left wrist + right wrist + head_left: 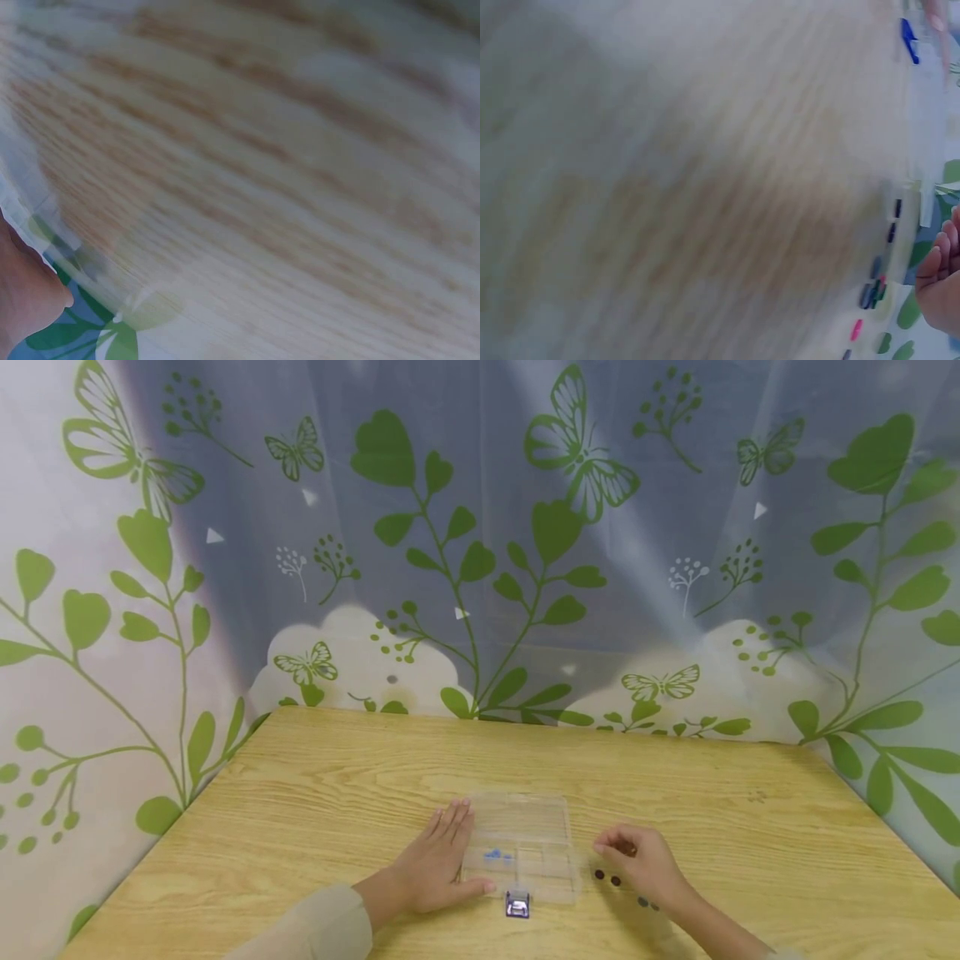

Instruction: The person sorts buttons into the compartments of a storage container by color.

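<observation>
A clear plastic compartment box (543,817) lies flat on the table. Along its left side rests my left hand (438,860), fingers extended, with the thumb near the front edge. Small blue pieces (495,855) sit in a left compartment. Just right of the box, my right hand (641,860) is over the table with fingers curled and thumb and index tips close together; I cannot tell whether a small piece is between them. Two dark round pieces (607,877) lie below its fingertips, and greyish ones (648,904) lie under the wrist.
A small purple-edged square piece (517,904) is at the box's front edge. The right wrist view shows several small pieces in a row, including a pink one (856,329). Behind the wooden table (360,768) hangs a leaf-and-butterfly curtain (480,527).
</observation>
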Action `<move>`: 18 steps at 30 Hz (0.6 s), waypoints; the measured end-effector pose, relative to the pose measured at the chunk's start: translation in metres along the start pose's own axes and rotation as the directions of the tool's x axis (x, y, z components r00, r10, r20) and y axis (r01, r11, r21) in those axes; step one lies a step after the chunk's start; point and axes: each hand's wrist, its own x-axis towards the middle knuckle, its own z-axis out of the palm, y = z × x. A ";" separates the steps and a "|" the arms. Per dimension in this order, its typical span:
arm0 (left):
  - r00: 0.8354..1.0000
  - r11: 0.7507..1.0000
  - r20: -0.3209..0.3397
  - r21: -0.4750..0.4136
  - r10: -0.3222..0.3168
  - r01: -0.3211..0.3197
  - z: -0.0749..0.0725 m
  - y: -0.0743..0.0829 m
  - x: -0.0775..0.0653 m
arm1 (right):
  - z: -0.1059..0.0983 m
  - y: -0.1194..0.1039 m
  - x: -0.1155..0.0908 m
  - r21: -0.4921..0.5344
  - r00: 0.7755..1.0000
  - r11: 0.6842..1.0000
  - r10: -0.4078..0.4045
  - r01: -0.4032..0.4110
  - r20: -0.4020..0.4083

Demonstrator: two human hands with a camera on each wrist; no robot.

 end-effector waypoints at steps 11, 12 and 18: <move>1.000 1.000 -0.002 -0.012 0.001 -0.001 -0.001 0.001 0.000 | -0.003 0.015 -0.004 -0.033 0.991 0.994 -0.100 0.103 0.087; 1.000 1.000 -0.001 -0.013 0.000 0.000 -0.001 0.001 0.000 | -0.003 0.016 -0.004 -0.033 0.990 0.994 -0.101 0.105 0.098; 1.000 1.000 0.004 -0.011 0.002 -0.002 -0.001 0.001 0.000 | -0.005 0.021 -0.005 -0.065 0.983 0.990 -0.117 0.127 0.143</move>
